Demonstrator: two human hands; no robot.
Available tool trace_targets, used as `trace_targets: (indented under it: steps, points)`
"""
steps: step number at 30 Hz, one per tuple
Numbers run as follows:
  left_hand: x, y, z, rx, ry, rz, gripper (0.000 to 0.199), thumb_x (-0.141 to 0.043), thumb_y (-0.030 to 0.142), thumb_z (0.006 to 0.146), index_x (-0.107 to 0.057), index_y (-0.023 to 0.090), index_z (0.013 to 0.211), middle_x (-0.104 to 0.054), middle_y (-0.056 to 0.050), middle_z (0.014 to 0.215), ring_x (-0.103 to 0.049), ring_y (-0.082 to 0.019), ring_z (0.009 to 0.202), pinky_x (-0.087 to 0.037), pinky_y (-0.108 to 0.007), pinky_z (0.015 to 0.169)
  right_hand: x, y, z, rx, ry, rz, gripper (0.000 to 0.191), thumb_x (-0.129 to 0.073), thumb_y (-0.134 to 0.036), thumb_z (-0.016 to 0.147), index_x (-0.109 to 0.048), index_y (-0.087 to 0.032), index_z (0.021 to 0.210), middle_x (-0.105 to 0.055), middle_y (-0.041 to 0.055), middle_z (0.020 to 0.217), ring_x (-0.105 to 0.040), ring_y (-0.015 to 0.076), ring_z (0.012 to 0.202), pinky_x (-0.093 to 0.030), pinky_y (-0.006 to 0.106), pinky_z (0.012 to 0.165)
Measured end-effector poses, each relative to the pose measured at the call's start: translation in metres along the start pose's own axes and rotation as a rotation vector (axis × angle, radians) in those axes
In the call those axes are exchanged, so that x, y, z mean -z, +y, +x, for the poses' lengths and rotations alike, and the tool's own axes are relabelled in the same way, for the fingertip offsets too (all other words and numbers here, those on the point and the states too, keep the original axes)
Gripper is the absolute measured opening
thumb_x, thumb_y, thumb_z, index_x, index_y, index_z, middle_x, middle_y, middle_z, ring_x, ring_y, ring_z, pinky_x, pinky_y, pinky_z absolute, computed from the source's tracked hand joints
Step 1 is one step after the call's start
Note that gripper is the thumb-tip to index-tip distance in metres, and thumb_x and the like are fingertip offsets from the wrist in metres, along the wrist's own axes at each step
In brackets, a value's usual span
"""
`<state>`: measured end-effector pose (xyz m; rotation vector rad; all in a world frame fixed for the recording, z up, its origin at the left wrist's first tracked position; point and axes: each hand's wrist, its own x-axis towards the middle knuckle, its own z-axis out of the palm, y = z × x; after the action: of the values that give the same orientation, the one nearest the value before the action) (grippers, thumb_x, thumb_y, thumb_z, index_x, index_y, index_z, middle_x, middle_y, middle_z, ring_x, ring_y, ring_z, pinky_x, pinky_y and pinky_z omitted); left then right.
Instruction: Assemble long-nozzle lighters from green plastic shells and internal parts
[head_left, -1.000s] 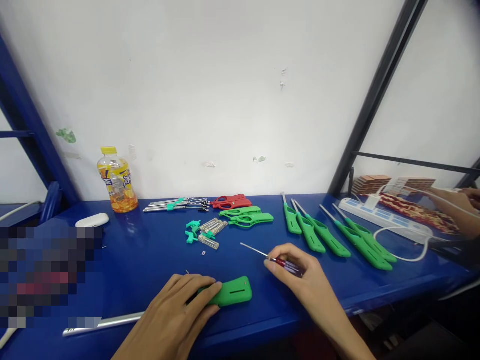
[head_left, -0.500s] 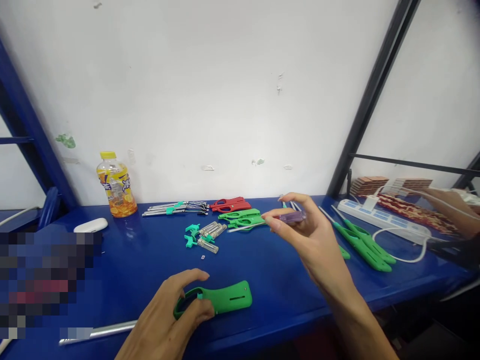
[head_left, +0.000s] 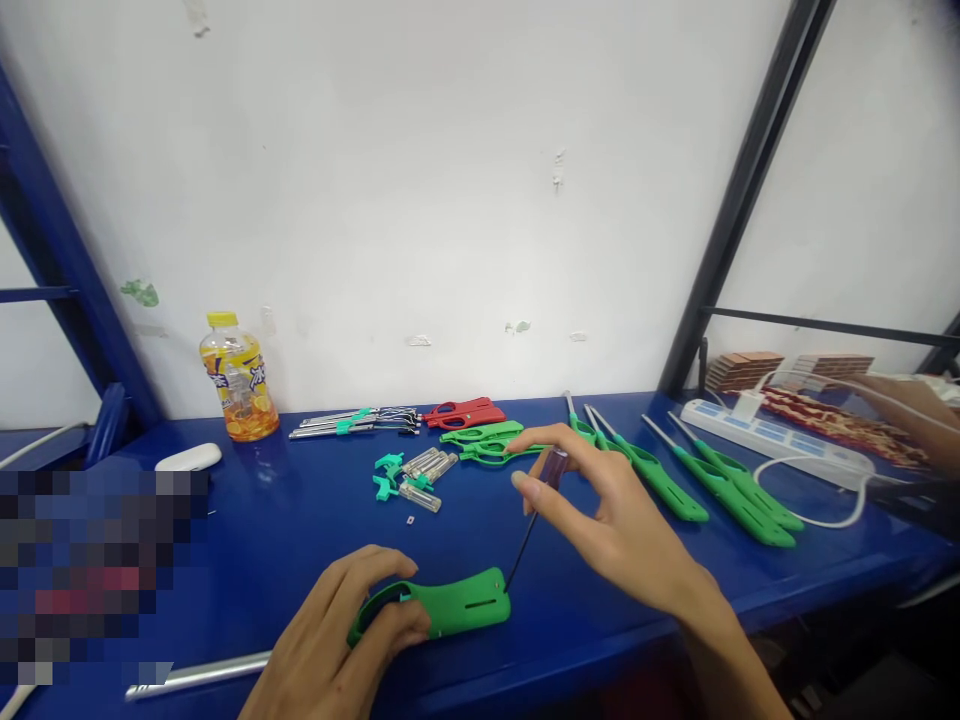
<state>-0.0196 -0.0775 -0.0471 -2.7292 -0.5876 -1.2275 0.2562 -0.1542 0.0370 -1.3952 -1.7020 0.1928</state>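
Note:
My left hand (head_left: 341, 625) is closed around the trigger end of a green long-necked lighter (head_left: 469, 600) that lies near the table's front edge. Its metal tube (head_left: 199, 672) sticks out to the left from under my hand. Between thumb and fingers my right hand (head_left: 607, 510) pinches the purple handle of a screwdriver (head_left: 553, 468). The dark shaft slants down, and its tip meets the butt end of the green lighter, close to a small hole. Further back lie clear fuel tanks (head_left: 420, 495) with teal triggers (head_left: 386, 488).
Several assembled green lighters (head_left: 731, 500) lie at the right beside a white power strip (head_left: 776, 445). Red shells (head_left: 465, 412), green shells (head_left: 480, 434) and metal tubes (head_left: 330, 426) line the wall. A drink bottle (head_left: 238, 385) and a white case (head_left: 189, 458) stand left.
My right hand has lowered and turned the screwdriver from roughly level to steep, bringing its tip to the lighter's butt end. My left hand keeps its hold on the lighter.

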Motion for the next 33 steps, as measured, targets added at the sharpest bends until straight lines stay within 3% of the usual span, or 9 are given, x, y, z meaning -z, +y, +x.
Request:
trace_targets:
  steps: [5,11,24,28,33]
  points:
    - [-0.005,-0.003,0.000,0.017,0.015,-0.023,0.025,-0.048,0.028,0.114,-0.070,0.027,0.102,-0.071,-0.006,0.117,-0.070,-0.021,0.109,-0.060,-0.028,0.095,-0.005,0.001,0.000,0.035,0.025,-0.070,0.018,-0.064,-0.039,0.107,-0.068,-0.034,0.123,-0.074,-0.0053,0.086,-0.070,0.0179,0.081,-0.049,0.030,0.078]
    - [-0.008,-0.007,0.002,-0.061,0.025,-0.118,0.026,-0.045,0.019,0.115,-0.065,0.025,0.100,-0.064,-0.004,0.101,-0.065,-0.018,0.098,-0.055,-0.022,0.082,-0.007,0.008,0.003,0.006,-0.030,-0.108,0.010,-0.066,-0.038,0.106,-0.069,-0.033,0.114,-0.073,-0.0045,0.087,-0.069,0.0193,0.083,-0.045,0.030,0.069]
    - [-0.015,-0.009,-0.003,-0.107,0.016,-0.081,0.027,-0.041,0.017,0.117,-0.065,0.021,0.104,-0.065,-0.004,0.102,-0.059,-0.019,0.104,-0.048,-0.027,0.093,-0.009,0.012,0.003,0.031,-0.054,-0.136,0.008,-0.065,-0.036,0.106,-0.069,-0.033,0.113,-0.074,-0.0057,0.088,-0.068,0.0182,0.083,-0.047,0.032,0.078]
    - [-0.009,-0.005,0.003,-0.084,0.022,-0.104,0.033,-0.036,0.021,0.118,-0.062,0.022,0.098,-0.066,-0.003,0.097,-0.061,-0.018,0.096,-0.050,-0.026,0.088,-0.011,0.012,0.002,0.049,-0.074,-0.111,0.009,-0.066,-0.037,0.106,-0.068,-0.036,0.115,-0.073,-0.0080,0.086,-0.068,0.0165,0.082,-0.047,0.031,0.078]
    - [-0.002,-0.002,0.005,-0.057,0.086,-0.024,0.020,-0.047,0.026,0.117,-0.066,0.021,0.117,-0.070,-0.003,0.106,-0.066,-0.015,0.103,-0.050,-0.021,0.098,-0.010,0.010,0.001,0.093,-0.012,-0.090,0.010,-0.067,-0.034,0.105,-0.066,-0.036,0.115,-0.072,-0.0090,0.087,-0.068,0.0153,0.080,-0.046,0.031,0.078]
